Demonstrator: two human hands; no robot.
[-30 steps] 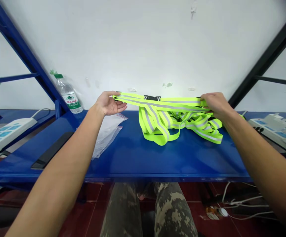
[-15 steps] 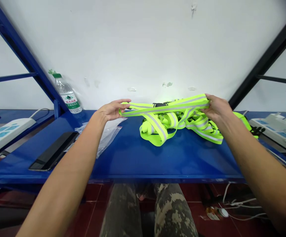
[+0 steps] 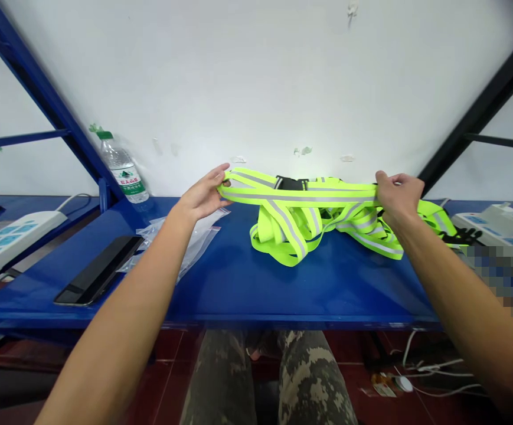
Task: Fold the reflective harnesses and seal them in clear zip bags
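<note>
Between my hands a neon-yellow reflective belt with a grey stripe is stretched sideways in a loop. Its black buckle sits near the middle of the back strand. My left hand holds the looped left end, thumb and fingers around it. The right end runs into my right hand, whose fingers are closed over it. Below and behind the belt lies a tangled heap of similar reflective belts on the blue table. More black buckles stick out at the heap's right side.
Clear plastic bags and a dark phone lie left on the table. A water bottle leans against the white wall. Power strips flank both sides, and blue frame bars rise at the left.
The belt's left end has risen slightly with my left hand and the loop looks wider. My right hand has turned, its fist now closed on the right end. The view has shifted slightly.
</note>
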